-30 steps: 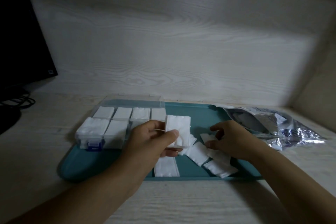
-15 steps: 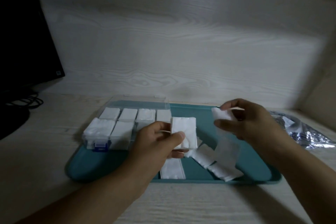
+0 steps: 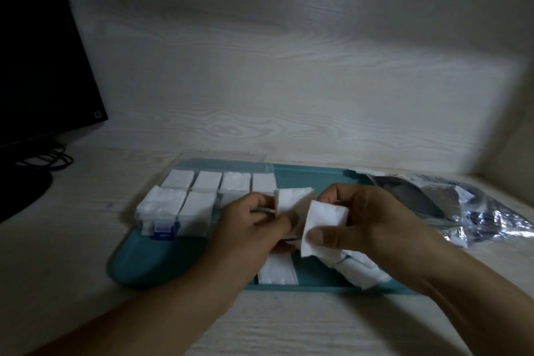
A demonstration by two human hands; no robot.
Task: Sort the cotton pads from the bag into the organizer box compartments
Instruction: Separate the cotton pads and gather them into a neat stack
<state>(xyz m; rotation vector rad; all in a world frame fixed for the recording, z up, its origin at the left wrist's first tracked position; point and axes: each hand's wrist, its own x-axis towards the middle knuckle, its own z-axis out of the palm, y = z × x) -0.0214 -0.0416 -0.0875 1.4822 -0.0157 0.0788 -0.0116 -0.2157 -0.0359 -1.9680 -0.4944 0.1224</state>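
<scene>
Two soft, featherlight cotton pads: left hand [image 3: 254,222] grips a stack [image 3: 291,199], right hand [image 3: 367,220] pinches one pad [image 3: 325,220] by its edge beside it, best held lightly there.

Pale wood-grain desk [image 3: 86,254] bears teal tray [image 3: 161,263]; silver bag [image 3: 476,211]; monitor base [image 3: 20,193].

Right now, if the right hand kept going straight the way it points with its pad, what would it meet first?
The right hand points leftward, so its pad would most likely meet the stack of pads in the left hand first. They look nearly touching already, though depth is unclear from this view.
</scene>
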